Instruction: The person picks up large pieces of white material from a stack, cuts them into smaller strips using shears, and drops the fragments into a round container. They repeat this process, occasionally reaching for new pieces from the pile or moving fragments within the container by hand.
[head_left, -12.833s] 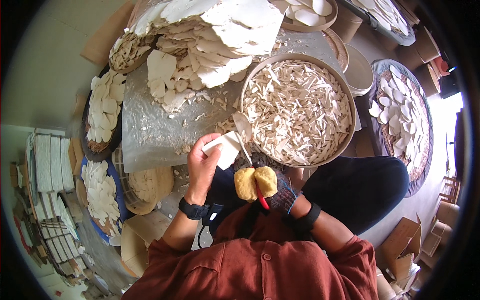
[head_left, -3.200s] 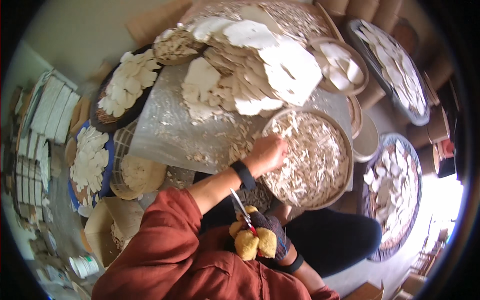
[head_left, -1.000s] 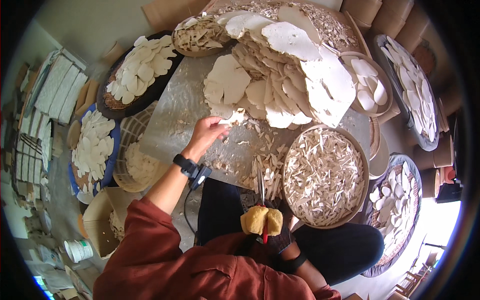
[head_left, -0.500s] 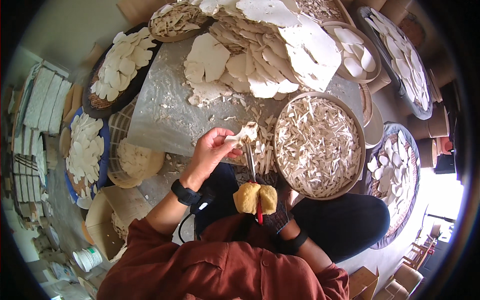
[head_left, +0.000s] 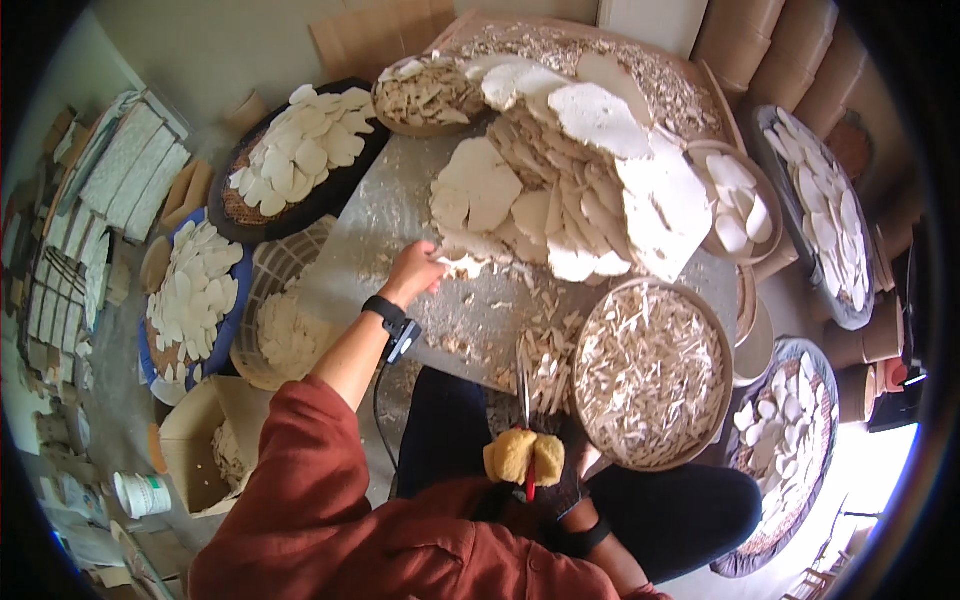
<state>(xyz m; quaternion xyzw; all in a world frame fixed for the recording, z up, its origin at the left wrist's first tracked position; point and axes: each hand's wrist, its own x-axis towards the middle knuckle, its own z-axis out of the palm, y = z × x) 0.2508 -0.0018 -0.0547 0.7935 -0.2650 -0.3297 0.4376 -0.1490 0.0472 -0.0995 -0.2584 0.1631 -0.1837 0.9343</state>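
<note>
My left hand is stretched forward over the metal-grey work surface, at the near left edge of a heap of pale, flat, brittle-looking slices. Its fingers are curled closed beside a small off-white piece; whether they grip it is hard to see. Low in front of my body, my right hand wears a dark glove and holds scissors with red handles padded by yellow sponge. The blades point away from me, toward loose pale strips near the surface's front edge.
Right of the scissors, a round tray full of cut strips rests by my right knee. More trays of pale slices stand around, including a blue-rimmed one at left. A cardboard box sits on the floor at left.
My left hand has moved forward and left, away from the scissors, where it held a pale piece at the blades. My right hand still holds the scissors low. The view has shifted.
</note>
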